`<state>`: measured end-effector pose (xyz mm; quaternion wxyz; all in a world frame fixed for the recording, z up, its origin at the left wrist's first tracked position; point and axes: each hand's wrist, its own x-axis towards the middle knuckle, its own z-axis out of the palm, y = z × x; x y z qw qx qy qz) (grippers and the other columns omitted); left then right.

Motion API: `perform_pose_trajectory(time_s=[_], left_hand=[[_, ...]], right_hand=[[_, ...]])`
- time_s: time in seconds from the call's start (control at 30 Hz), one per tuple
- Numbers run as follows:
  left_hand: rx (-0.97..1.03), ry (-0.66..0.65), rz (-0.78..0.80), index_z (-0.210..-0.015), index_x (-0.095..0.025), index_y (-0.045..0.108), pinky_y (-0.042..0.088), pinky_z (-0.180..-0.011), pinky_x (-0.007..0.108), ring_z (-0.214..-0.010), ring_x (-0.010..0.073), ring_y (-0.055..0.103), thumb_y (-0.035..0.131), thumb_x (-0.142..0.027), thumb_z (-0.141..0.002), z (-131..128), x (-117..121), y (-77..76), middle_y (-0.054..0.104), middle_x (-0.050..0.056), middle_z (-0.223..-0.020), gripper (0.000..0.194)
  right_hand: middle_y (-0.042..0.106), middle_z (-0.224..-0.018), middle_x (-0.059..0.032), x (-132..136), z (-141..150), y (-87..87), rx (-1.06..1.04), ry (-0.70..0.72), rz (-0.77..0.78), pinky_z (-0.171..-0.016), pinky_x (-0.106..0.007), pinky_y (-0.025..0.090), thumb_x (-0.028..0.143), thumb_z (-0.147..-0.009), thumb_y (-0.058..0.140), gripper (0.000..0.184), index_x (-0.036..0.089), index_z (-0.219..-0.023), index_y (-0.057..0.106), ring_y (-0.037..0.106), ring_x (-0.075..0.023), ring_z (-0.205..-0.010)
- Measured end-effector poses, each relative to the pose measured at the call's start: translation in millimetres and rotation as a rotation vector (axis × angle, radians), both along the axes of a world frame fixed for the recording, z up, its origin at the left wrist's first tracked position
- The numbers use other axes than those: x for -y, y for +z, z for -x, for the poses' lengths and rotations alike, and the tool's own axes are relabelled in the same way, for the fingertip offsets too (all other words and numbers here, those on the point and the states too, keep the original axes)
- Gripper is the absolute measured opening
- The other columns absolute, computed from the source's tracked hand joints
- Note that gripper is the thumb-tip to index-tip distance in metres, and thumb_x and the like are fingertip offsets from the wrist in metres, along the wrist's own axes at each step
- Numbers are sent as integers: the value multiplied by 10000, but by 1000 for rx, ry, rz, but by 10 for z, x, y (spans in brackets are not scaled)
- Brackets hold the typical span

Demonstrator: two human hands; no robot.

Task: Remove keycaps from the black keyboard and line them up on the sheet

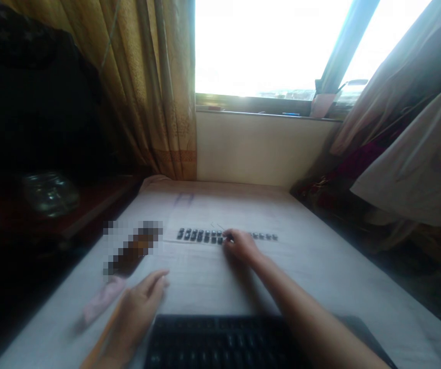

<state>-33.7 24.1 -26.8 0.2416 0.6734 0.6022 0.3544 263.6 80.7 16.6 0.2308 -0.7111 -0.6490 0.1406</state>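
My right hand reaches to the middle of the table, its thumb and fingers pinched on a small black keycap at the row's near end. Two lines of black keycaps run leftward from my fingertips, and a single line of more keycaps shows to the right of the hand. My left hand rests on the cloth at the lower left, fingers loosely bent and slightly blurred, with nothing visible in them. Between my forearms lies a black keyboard, cut off by the lower edge; its key detail is blurred.
A pale cloth covers the table. Left of my left hand lie a pink cloth-like item and a brown, partly pixelated object. A glass bowl stands on a dark surface. Curtains and hanging cloth flank the window.
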Motion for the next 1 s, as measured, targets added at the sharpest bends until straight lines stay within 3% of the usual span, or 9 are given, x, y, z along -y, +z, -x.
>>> perform_pose_trajectory(time_s=[0.13, 0.33, 0.4, 0.5, 0.63, 0.77, 0.87, 1.0], left_hand=[[1, 3, 0, -990, -261, 722, 559, -631, 256, -710, 195, 730, 467, -479, -833, -15, 19, 44, 783, 15, -791, 370], [6, -12, -2, -1005, -241, 714, 562, -674, 288, -733, 208, 728, 471, -487, -824, -33, 48, 107, 784, 35, -807, 390], [2, -12, 10, -1022, -231, 707, 560, -688, 294, -749, 209, 725, 471, -502, -822, -36, 44, 107, 783, 43, -825, 412], [-4, -15, 25, -1041, -215, 701, 558, -673, 288, -721, 201, 717, 465, -525, -824, -37, 42, 101, 779, 50, -830, 446], [-18, -28, 32, -1049, -220, 703, 541, -603, 256, -651, 182, 700, 472, -551, -821, -42, 69, 117, 767, 30, -797, 463], [-105, -62, -9, -1014, -247, 722, 524, -638, 240, -657, 173, 702, 490, -541, -822, -57, 107, 152, 752, -8, -714, 421], [-157, -76, -39, -1007, -252, 729, 515, -651, 238, -652, 168, 699, 477, -542, -831, -67, 122, 172, 742, -19, -673, 422], [-183, -65, -28, -1015, -256, 727, 504, -627, 237, -616, 167, 682, 473, -540, -833, -74, 126, 183, 735, -23, -659, 422]], right_hand=[[762, -847, -85, 124, -78, 149, -151, 3, -66, -750, -290, 487, 285, -816, 605, 180, 187, -852, 753, 688, -225, -828], [695, -703, -76, 507, -192, 257, -498, -33, -136, -487, -248, 435, 615, -854, 428, 556, 135, -809, 706, 564, -137, -512], [666, -673, -70, 659, -203, 287, -619, -51, -163, -471, -240, 427, 724, -824, 386, 660, 134, -783, 680, 547, -127, -502], [615, -608, -44, 885, -194, 356, -854, -67, -186, -510, -243, 447, 790, -758, 451, 669, 152, -707, 646, 559, -134, -541], [415, -480, 36, 1134, -137, 399, -896, -53, -146, -423, -223, 316, 767, -818, 396, 674, 166, -645, 650, 393, -94, -437], [306, -455, 84, 1275, -30, 390, -815, 84, 0, -390, -217, 223, 693, -855, 429, 600, 163, -667, 637, 282, -68, -389], [427, -477, 83, 1332, 53, 449, -799, 152, 192, -412, -191, 318, 484, -870, 563, 346, 157, -772, 624, 394, -61, -403], [612, -661, 28, 1387, 93, 577, -760, 246, 378, -590, -204, 490, 232, -846, 612, 69, 165, -862, 610, 606, -96, -613]])
